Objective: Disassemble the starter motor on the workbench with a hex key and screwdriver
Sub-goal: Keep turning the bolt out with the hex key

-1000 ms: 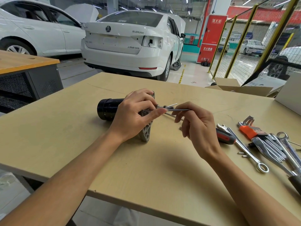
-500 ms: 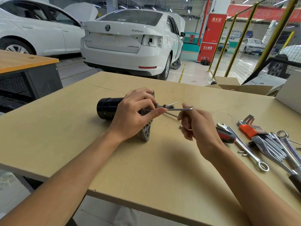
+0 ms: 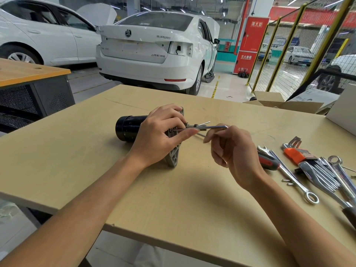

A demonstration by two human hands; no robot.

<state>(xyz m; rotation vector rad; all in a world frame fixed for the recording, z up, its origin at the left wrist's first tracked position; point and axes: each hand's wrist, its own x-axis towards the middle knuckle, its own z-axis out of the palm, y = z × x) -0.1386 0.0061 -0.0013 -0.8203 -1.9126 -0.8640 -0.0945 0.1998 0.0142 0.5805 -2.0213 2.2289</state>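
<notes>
- Two bare forearms reach in from the bottom edge and meet over the middle of the pale wooden tabletop [image 3: 100, 166].
- The starter motor [image 3: 129, 128] lies on its side there, black cylindrical body pointing left, grey cast flange [image 3: 174, 157] standing on edge at its right end.
- The left hand [image 3: 161, 137] curls over the top of the motor at the flange; its fingers wrap the housing and its thumb stretches right, lying along the shaft of the hex key [image 3: 210, 127].
- The hex key runs level from the flange face out to the right, its bend at the far right end.
- The right hand [image 3: 233, 157] sits just right of the flange, wrist raised off the tabletop, palm turned leftward, fingers loosely curled.
- Its fingertips are at the bent end of the hex key from below; whether they actually pinch it cannot be told.
- A thin metal rod [image 3: 201, 135] pokes out below the left thumb, towards the right hand.
- On the right side of the tabletop lie a red-and-black screwdriver handle [image 3: 267, 160], partly hidden behind the right hand, a combination spanner [image 3: 289, 174], an orange hex key holder [image 3: 294, 154] and a fan of further spanners [image 3: 327, 176].
- A white car [image 3: 154, 51] stands beyond the tabletop.
</notes>
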